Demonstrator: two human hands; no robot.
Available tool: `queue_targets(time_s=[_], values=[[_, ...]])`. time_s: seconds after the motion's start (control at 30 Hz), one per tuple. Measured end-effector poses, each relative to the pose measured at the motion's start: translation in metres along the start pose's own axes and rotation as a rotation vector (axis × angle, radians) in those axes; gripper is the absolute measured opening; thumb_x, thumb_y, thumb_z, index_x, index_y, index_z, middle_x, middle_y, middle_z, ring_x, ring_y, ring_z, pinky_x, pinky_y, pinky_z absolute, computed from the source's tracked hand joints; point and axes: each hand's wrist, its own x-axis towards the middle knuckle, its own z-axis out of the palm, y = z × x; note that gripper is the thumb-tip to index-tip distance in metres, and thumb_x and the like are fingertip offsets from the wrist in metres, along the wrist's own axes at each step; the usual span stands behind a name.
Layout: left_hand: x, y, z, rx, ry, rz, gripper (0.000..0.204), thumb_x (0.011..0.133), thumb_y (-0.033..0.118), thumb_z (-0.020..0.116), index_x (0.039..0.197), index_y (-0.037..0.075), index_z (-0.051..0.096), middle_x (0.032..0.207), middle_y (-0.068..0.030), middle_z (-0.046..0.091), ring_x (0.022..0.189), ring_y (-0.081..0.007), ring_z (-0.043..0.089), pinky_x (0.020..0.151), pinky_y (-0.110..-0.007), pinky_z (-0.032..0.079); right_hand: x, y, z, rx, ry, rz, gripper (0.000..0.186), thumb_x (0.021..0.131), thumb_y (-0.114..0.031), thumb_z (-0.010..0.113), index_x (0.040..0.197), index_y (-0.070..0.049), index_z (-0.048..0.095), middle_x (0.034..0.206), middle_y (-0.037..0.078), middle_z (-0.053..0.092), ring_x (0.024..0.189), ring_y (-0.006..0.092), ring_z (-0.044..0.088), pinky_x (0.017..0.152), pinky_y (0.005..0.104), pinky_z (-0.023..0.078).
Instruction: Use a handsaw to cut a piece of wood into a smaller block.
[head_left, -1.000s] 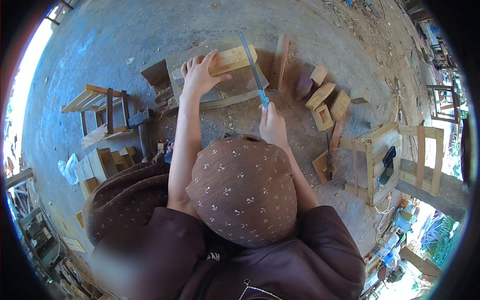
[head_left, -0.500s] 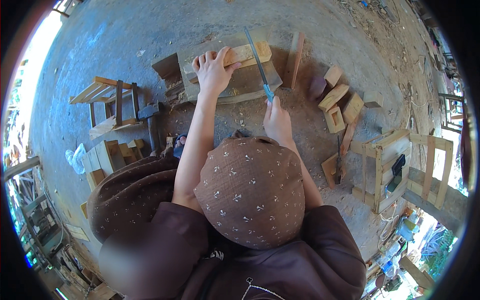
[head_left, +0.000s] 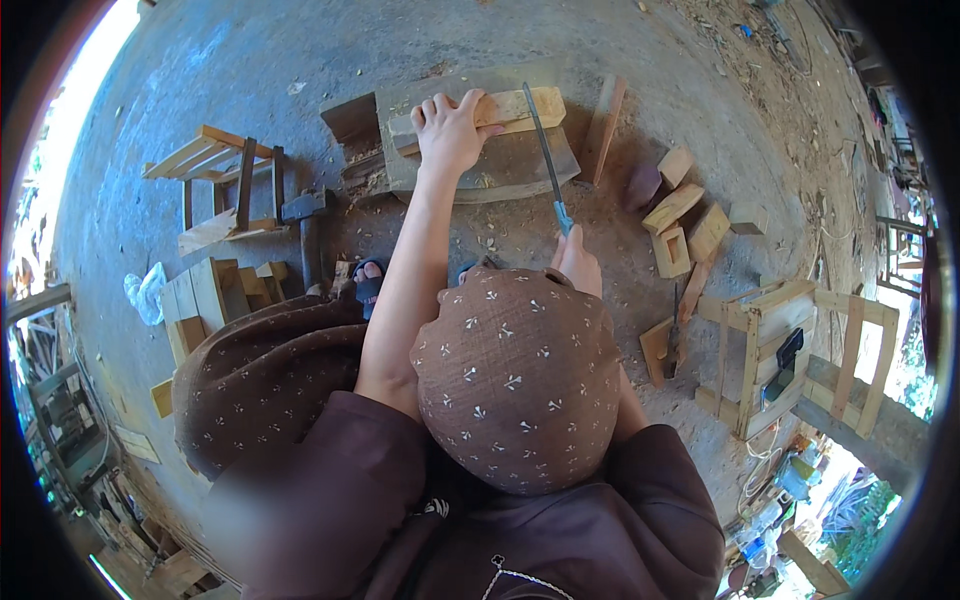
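Note:
My left hand [head_left: 449,135] grips a squared wooden block [head_left: 530,108] from above, fingers curled over its far side and thumb on the near side. The block lies on a low, flat work surface [head_left: 490,179] on the floor. In my right hand [head_left: 579,264], partly hidden behind my cloth-covered knee, is the blue handle of a saw [head_left: 544,148]. Its long thin blade, seen edge-on, crosses the block near the right end. The frame does not show how deep the blade sits in the wood.
Several short wooden blocks [head_left: 672,207] lie to the right, beyond a small wooden frame [head_left: 765,355]. A plank [head_left: 608,130] stands beside the work surface. At left are a hammer [head_left: 308,215], a slatted wooden piece [head_left: 215,175] and stacked boards [head_left: 205,300].
My right hand and the saw have drawn back toward me, the blade sliding across the block. The left hand still holds the block; the whole view has shifted slightly.

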Motion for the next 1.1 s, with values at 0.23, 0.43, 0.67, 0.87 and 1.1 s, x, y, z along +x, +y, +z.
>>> queue_targets(time_s=[0.23,0.43,0.67,0.87,1.1], values=[[0.001,-0.004,0.008,-0.036,0.179,0.082,0.055,0.077,0.045,0.072,0.126,0.024,0.057,0.107,-0.0157,0.056,0.111,-0.0335,0.046,0.101,-0.050,0.024,0.030,-0.021,-0.012,0.031,0.007,-0.059,0.015,0.098,-0.018,0.040,0.103,-0.003,0.041,0.073,0.030,0.061,0.074,0.0492,0.061,0.063,0.0582,0.046],[-0.001,-0.002,0.001,-0.026,0.078,0.030,0.055,0.082,0.041,0.068,0.133,0.027,0.050,0.115,-0.0155,0.054,0.117,-0.0321,0.044,0.104,-0.048,0.022,0.064,-0.051,-0.010,-0.056,0.049,-0.101,0.015,0.097,-0.016,0.041,0.102,-0.002,0.041,0.076,0.030,0.062,0.075,0.0495,0.062,0.065,0.0569,0.048],[-0.002,-0.003,0.005,-0.059,0.111,0.013,0.055,0.081,0.048,0.067,0.131,0.027,0.053,0.113,-0.0137,0.055,0.116,-0.0317,0.045,0.102,-0.047,0.024,0.030,-0.057,-0.015,-0.111,-0.006,0.056,0.016,0.097,-0.018,0.041,0.103,-0.003,0.041,0.080,0.030,0.063,0.083,0.0488,0.062,0.071,0.0565,0.047],[-0.002,-0.005,0.006,-0.082,0.159,0.043,0.056,0.080,0.051,0.068,0.129,0.027,0.056,0.111,-0.0110,0.058,0.115,-0.0302,0.046,0.101,-0.046,0.025,0.014,-0.034,-0.006,0.023,-0.021,0.194,0.017,0.098,-0.020,0.040,0.105,-0.004,0.042,0.081,0.029,0.063,0.084,0.0485,0.062,0.070,0.0568,0.046],[0.000,-0.003,0.002,-0.061,0.122,0.013,0.057,0.079,0.054,0.068,0.129,0.028,0.056,0.111,-0.0105,0.058,0.115,-0.0291,0.047,0.101,-0.045,0.024,0.064,-0.054,0.004,-0.050,0.066,-0.050,0.018,0.098,-0.019,0.040,0.104,-0.002,0.042,0.080,0.030,0.063,0.082,0.0487,0.062,0.070,0.0571,0.047]])
